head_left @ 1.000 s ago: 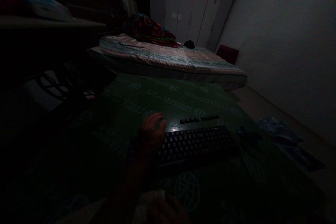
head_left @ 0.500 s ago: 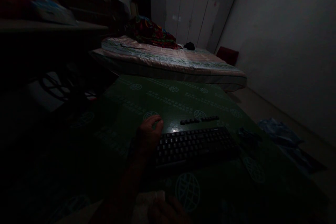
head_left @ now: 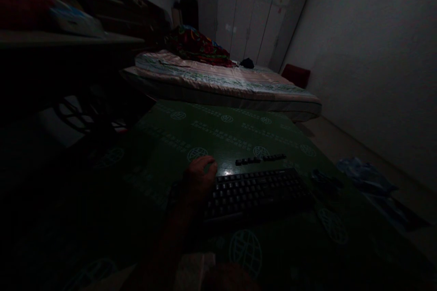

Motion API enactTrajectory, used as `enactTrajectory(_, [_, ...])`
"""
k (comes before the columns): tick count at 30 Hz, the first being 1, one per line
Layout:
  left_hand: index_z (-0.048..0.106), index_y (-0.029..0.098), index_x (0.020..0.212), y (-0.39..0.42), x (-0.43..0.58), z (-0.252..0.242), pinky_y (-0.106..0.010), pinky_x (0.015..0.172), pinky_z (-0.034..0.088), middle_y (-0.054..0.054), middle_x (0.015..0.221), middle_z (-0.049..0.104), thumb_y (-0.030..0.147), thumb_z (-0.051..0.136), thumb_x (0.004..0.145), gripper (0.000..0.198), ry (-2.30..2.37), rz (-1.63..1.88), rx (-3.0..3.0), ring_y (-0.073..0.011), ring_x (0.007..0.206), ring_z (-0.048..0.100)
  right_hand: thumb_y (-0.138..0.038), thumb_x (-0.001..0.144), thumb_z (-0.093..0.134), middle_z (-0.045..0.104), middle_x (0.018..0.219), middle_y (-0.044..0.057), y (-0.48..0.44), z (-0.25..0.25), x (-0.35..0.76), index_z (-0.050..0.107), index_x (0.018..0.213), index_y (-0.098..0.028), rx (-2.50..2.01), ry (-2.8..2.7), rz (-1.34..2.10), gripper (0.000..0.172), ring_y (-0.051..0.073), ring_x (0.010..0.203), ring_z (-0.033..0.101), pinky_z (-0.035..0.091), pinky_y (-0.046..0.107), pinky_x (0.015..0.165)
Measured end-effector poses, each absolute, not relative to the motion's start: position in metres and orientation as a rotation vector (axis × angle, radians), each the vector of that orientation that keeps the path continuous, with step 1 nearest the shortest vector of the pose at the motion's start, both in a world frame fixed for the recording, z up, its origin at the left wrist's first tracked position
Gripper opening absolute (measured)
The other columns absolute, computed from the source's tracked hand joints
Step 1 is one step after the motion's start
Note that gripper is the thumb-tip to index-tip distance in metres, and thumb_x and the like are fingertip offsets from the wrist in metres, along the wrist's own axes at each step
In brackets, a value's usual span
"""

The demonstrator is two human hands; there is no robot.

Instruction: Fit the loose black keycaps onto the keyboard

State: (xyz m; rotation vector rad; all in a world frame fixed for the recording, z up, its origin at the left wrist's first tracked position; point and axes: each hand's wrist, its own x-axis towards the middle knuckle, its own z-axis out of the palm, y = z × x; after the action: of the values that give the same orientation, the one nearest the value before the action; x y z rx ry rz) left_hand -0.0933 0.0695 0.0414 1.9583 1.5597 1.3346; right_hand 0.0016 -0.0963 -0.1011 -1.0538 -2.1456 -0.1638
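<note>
My left hand is over the left end of a black keyboard, its fingers curled in toward the thumb near the keyboard's back edge. Whatever is between those fingertips, if anything, is too dark to make out. A row of loose black keycaps lies just behind the keyboard. At the bottom edge, my right hand is a dim shape beside a pale cloth. Darkness hides its fingers, and I cannot tell whether it grips the cloth.
The keyboard rests on a green table printed with white globes. To its right is a dark bundle. Beyond the table stands a bed with a red patterned blanket. Bluish plastic lies on the floor at right.
My left hand has shifted slightly right and down in the picture; the whole scene has moved down a little too. My right hand shows less clearly, lower at the bottom edge.
</note>
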Motion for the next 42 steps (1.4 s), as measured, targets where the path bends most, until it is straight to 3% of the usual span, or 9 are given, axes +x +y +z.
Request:
enactTrajectory(2, [0.067, 0.020, 0.083, 0.069, -0.092, 0.040, -0.033, 0.087, 0.050, -0.006, 0.094, 0.072, 0.032, 0.051, 0.077, 0.021, 1.553, 1.315, 1.990, -0.0209, 0.092, 0.065, -0.032, 0.087, 0.047, 0.056, 0.049, -0.004, -0.093, -0.079, 0.021, 0.058, 0.065, -0.025, -1.102, -2.163, -0.119, 0.026, 0.010, 0.041, 0.048, 0.044, 0.017, 0.044])
enactTrajectory(5, [0.067, 0.020, 0.082, 0.068, -0.090, 0.037, -0.033, 0.085, 0.051, -0.006, 0.092, 0.072, 0.031, 0.051, 0.076, 0.020, 1.536, 1.291, 2.037, -0.0208, 0.090, 0.065, -0.028, 0.089, 0.043, 0.066, 0.074, 0.001, -0.082, -0.035, 0.054, 0.061, 0.082, -0.024, -1.118, -2.148, -0.136, 0.019, 0.012, 0.066, 0.060, 0.051, 0.022, 0.062])
enactTrajectory(10, [0.066, 0.020, 0.083, 0.068, -0.088, 0.034, -0.033, 0.084, 0.051, -0.006, 0.091, 0.071, 0.029, 0.051, 0.077, 0.019, 1.498, 1.301, 2.090, -0.0204, 0.089, 0.065, -0.021, 0.089, 0.043, 0.066, 0.094, 0.008, -0.027, 0.022, 0.106, 0.061, 0.097, -0.019, -1.065, -2.153, -0.234, 0.020, 0.015, 0.088, 0.062, 0.051, 0.027, 0.075])
enactTrajectory(19, [0.066, 0.020, 0.079, 0.068, -0.090, 0.035, -0.032, 0.079, 0.052, -0.006, 0.087, 0.072, 0.027, 0.051, 0.076, 0.016, 1.480, 1.323, 2.127, -0.0203, 0.085, 0.066, -0.022, 0.086, 0.052, 0.065, 0.105, 0.009, 0.090, 0.061, 0.121, 0.066, 0.106, -0.018, -1.781, -2.538, 0.054, 0.025, 0.018, 0.098, 0.059, 0.045, 0.025, 0.080])
enactTrajectory(26, [0.067, 0.019, 0.081, 0.067, -0.091, 0.034, -0.035, 0.082, 0.053, -0.008, 0.091, 0.072, 0.027, 0.051, 0.077, 0.018, 1.489, 1.298, 2.128, -0.0214, 0.090, 0.065, -0.019, 0.082, 0.055, 0.067, 0.105, 0.008, 0.129, 0.059, 0.109, 0.069, 0.100, -0.021, -1.772, -2.738, 0.096, 0.023, 0.019, 0.097, 0.060, 0.043, 0.023, 0.074])
enactTrajectory(34, [0.067, 0.018, 0.082, 0.065, -0.088, 0.032, -0.035, 0.081, 0.053, -0.008, 0.090, 0.072, 0.025, 0.052, 0.078, 0.017, 1.476, 1.287, 2.176, -0.0217, 0.089, 0.066, -0.016, 0.081, 0.054, 0.069, 0.085, 0.010, 0.143, 0.050, 0.104, 0.072, 0.084, -0.016, -1.767, -2.831, 0.110, 0.019, 0.017, 0.077, 0.063, 0.041, 0.021, 0.060])
enactTrajectory(42, [0.067, 0.019, 0.082, 0.063, -0.086, 0.038, -0.035, 0.083, 0.051, -0.007, 0.091, 0.072, 0.026, 0.053, 0.076, 0.017, 1.461, 1.252, 2.130, -0.0215, 0.090, 0.065, -0.018, 0.086, 0.052, 0.063, 0.106, 0.011, 0.126, 0.071, 0.108, 0.070, 0.092, -0.016, -1.569, -2.811, 0.115, 0.019, 0.017, 0.101, 0.055, 0.041, 0.024, 0.083])
